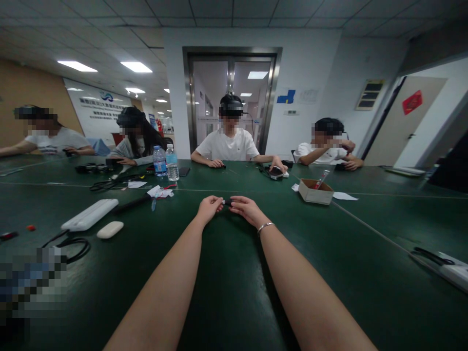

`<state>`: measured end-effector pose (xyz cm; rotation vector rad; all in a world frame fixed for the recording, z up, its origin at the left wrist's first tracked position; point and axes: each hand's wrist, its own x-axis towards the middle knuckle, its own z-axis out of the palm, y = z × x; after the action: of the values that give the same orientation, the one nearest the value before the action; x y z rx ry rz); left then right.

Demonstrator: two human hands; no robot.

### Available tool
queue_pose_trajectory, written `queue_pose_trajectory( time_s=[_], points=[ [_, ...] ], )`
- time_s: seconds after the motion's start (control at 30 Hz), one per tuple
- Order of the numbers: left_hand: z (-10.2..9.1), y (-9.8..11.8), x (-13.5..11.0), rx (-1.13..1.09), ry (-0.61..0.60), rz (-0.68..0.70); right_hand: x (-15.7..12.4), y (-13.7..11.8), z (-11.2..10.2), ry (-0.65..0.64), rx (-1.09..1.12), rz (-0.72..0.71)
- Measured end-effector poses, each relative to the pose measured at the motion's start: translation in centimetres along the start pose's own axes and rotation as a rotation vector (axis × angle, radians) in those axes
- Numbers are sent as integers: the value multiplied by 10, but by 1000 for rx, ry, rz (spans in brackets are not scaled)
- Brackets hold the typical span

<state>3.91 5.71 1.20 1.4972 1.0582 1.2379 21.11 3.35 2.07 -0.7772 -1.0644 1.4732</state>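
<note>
Both my hands meet over the green table, arms stretched forward. Between them is a small black cylinder with a silvery end [227, 202]; its exact kind is too small to make out. My left hand [209, 209] pinches the silvery end on the left. From the right, my right hand [249, 210], below a silver bracelet [265, 227], closes its fingertips on the black end. Parts of the cylinder are hidden behind the fingers.
A white power strip [90, 215], a white oval case [110, 229] and two water bottles [171, 163] stand or lie leftward. An open cardboard box [316, 194] is at the right, with cables near both sides. Several people sit across the green table [234, 302].
</note>
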Motion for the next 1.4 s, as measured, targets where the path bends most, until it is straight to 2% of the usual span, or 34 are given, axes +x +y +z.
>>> queue_pose_trajectory(
  time_s=[0.27, 0.6, 0.9, 1.03, 1.4],
  points=[
    [-2, -2, -2, 281, -3, 1, -2, -2, 2, 5, 19, -2],
    [-5, 14, -15, 613, 27, 37, -4, -4, 5, -17, 1, 25],
    [-5, 21, -19, 631, 38, 4, -6, -5, 5, -31, -54, 56],
    [-4, 23, -21, 601, 41, 19, -4, -5, 6, 10, -86, 84],
    [-3, 17, -19, 542, 21, 58, -2, -4, 5, 52, -85, 64]
  ],
)
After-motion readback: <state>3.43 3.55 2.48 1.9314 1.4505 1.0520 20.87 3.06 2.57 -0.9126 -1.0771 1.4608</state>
